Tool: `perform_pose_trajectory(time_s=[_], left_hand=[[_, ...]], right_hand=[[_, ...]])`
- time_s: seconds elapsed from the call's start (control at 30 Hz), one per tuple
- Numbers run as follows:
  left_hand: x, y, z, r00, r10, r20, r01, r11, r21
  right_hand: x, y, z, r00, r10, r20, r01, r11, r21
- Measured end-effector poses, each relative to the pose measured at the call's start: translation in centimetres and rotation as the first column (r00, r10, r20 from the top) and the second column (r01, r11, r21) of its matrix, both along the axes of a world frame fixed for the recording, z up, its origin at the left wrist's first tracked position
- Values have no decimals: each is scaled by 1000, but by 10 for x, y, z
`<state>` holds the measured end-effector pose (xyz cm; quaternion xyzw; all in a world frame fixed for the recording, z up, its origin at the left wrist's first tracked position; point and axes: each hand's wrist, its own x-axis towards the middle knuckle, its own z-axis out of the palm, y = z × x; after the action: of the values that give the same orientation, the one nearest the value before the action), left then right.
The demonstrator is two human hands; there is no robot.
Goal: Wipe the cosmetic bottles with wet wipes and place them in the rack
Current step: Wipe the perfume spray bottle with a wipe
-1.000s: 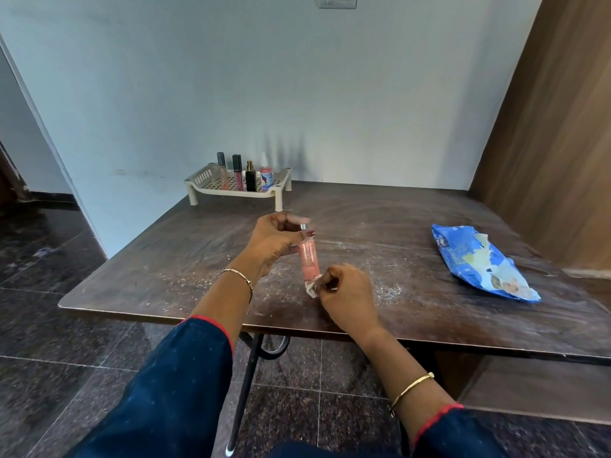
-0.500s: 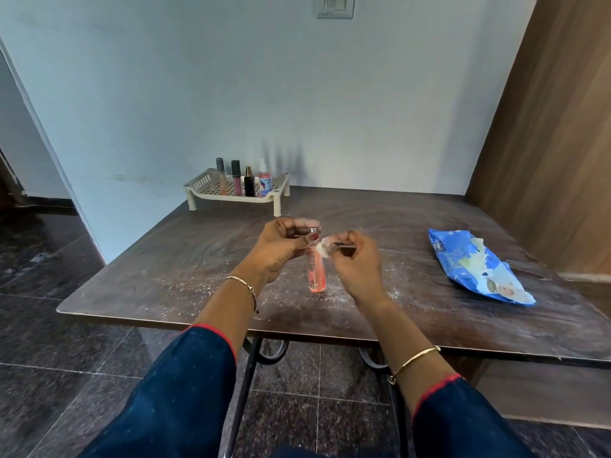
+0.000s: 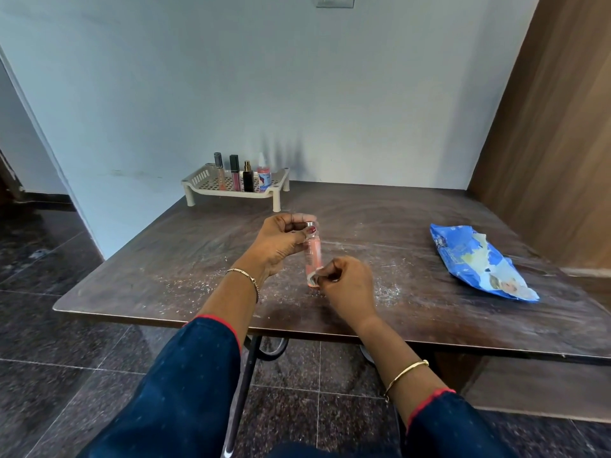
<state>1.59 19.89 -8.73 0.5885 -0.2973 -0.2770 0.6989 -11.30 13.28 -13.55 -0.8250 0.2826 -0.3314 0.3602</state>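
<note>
My left hand (image 3: 281, 241) grips the silver cap end of a slim pink cosmetic bottle (image 3: 313, 256), held upright above the middle of the table. My right hand (image 3: 348, 284) pinches a small wet wipe (image 3: 313, 276) against the bottle's lower end. At the table's far left stands a beige perforated rack (image 3: 201, 183). In it stand several bottles in a row: a pale pink tube (image 3: 219, 171), a darker pink tube with a black cap (image 3: 235, 173), a black bottle (image 3: 248, 177) and a white-capped bottle with a blue label (image 3: 263, 176).
A blue wet wipes pack (image 3: 479, 262) lies on the right side of the dark brown table (image 3: 165, 259). White specks are scattered on the table near my hands. A wooden panel (image 3: 555, 127) rises at the right; the wall is behind.
My right hand with the wipe went from the bottle's bottom up to its cap, then back down to the lower end. The left hand kept its hold on the top.
</note>
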Motion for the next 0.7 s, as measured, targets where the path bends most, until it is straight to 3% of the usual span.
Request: perform_pose_trajectory(time_s=[0.2,0.33,0.57,0.7], left_hand=[[1,2,0,1000,-5,-22,5,1000,1],[-1,3,2,999,-34,-1,34,999,1],[-5,4,2,997,-71,11,71,997,-32],[0,8,-4,999,-43,-13,42,997,-65]], right_hand=[[-4,-6,-5,997,27,-74,-14,985,171],[-1,-7,9,999,47,-6,-45,978,204],[17,-12,32,976,-10,219,-5,998,66],[8,-4,15,989,54,135,-62,997,55]])
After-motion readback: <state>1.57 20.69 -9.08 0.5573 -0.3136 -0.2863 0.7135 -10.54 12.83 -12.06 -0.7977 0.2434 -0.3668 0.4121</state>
